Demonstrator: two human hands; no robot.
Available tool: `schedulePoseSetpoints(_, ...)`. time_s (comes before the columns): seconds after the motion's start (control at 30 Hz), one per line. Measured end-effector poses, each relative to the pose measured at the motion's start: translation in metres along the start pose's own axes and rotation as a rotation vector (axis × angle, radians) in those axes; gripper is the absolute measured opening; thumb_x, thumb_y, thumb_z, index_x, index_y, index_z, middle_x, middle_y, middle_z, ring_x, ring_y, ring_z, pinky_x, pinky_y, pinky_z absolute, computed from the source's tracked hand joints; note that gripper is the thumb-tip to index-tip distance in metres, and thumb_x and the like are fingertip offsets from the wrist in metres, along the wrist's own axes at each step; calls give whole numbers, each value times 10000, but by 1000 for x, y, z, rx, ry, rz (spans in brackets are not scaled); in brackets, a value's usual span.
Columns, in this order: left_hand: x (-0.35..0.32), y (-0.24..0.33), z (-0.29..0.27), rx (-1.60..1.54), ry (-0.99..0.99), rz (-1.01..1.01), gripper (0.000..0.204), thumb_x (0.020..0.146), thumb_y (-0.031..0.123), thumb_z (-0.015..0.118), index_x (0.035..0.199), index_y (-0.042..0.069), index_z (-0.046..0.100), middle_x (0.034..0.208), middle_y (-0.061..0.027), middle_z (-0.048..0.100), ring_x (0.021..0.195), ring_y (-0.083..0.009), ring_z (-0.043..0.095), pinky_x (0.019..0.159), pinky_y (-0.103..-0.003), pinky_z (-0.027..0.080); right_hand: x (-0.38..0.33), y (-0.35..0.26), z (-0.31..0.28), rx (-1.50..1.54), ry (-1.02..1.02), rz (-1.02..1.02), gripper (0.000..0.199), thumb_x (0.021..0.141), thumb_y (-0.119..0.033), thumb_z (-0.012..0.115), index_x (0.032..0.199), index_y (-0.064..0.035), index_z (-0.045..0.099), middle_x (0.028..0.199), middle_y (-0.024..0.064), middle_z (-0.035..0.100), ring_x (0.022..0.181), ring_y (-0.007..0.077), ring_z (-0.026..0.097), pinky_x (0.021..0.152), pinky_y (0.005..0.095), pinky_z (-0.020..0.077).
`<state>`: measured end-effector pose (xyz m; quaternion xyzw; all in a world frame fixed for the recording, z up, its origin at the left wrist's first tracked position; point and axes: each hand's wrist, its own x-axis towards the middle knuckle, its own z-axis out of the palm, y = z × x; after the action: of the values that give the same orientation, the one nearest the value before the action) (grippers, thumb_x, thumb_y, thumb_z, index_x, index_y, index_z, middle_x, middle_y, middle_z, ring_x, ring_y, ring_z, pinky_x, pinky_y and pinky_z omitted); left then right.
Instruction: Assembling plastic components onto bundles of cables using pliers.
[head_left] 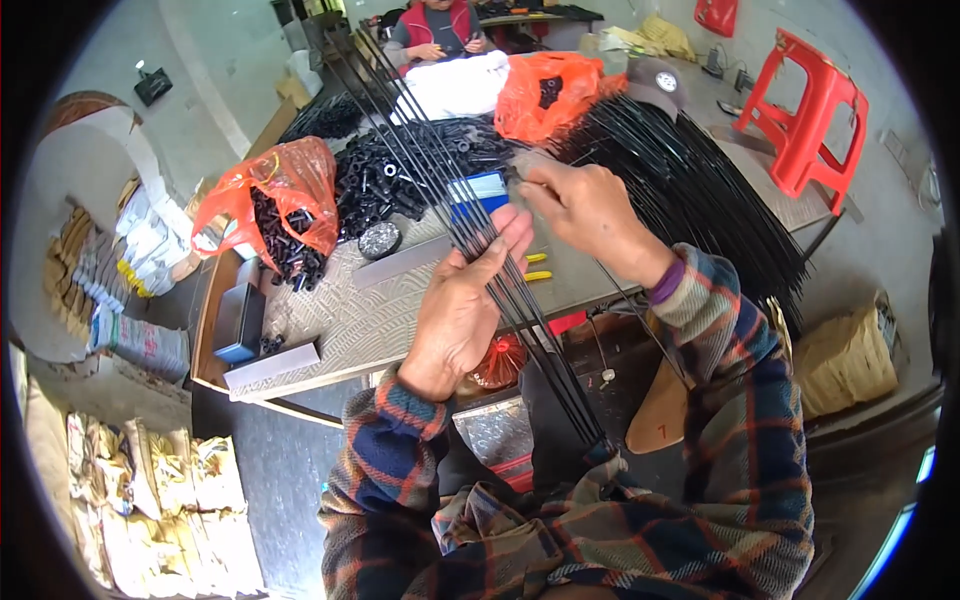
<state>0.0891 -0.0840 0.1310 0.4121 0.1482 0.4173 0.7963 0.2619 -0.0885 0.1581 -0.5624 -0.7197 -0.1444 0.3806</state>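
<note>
Holding hand: your left hand [455, 312] is closed around several slender, straight black rods [545, 362], thumb laid across them.
Rods: they slant from your lap up and leftward over the patterned grey table [350, 320]; a slack thumb could let them slide or splay.
Working hand: your right hand [597, 215] is just beyond the rods, fingers curled; blur hides whether they pinch anything. A hasty tug there might twist the bundle.
Under the rods: a blue-and-white box [480, 195] and yellow-handled tool [538, 274] sit close by; a low swing could knock the box.
Loose parts: the long upper ends cross above a heap of short black tubular pieces [375, 182]; dipping them may scatter some.
Right side: a thick pile of long black rods [700, 195] could snag your plaid sleeve [735, 320].
</note>
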Motion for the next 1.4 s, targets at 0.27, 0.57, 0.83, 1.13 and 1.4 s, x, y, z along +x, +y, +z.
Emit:
schedulePoseSetpoints(0.27, -1, 2, -14, -129, 56, 72, 234, 907, 127, 497, 1120, 38, 529, 1089, -64, 582, 1013, -156, 546, 888, -321, 427, -29, -55, 13, 44, 238, -168, 157, 813, -106, 610, 929, -40, 526, 714, 95, 625, 548, 247, 608, 448, 301, 443)
schedulePoseSetpoints(0.57, -2, 7, -10, -86, 8, 100, 361, 920, 133, 463, 1241, -27, 425, 1287, -145, 467, 1207, -205, 425, 1014, -322, 314, -49, -43, 42, 1005, -55, 326, 180, 862, -78, 583, 709, -24, 504, 669, -34, 543, 631, 1, 453, 536, 163, 360)
schedulePoseSetpoints(0.83, -1, 23, -15, 29, 18, 169, 467, 925, 196, 453, 1312, -33, 326, 1350, -173, 389, 1259, -262, 372, 1008, -376, 329, -58, -66, 41, 1469, -382, 488, 161, 925, -146, 476, 1018, -14, 486, 719, 22, 573, 621, 77, 582, 525, 186, 458)
schedulePoseSetpoints(1.13, -61, 56, -32, 885, 277, 235, 147, 855, 75, 583, 928, -50, 612, 911, -111, 641, 790, -158, 613, 761, -279, 485, -37, -60, 21, 1505, -518, 409, 183, 933, -222, 443, 893, -45, 466, 672, 9, 532, 463, 48, 477, 399, 183, 368)
schedulePoseSetpoints(1.4, -39, 43, -40, 968, 246, 469, 356, 829, 54, 613, 1148, -73, 519, 1025, -121, 618, 988, -171, 568, 827, -263, 430, -78, -82, 16, 1572, -816, 420, 200, 957, -202, 399, 974, -7, 439, 802, 81, 575, 610, 124, 606, 531, 222, 489)
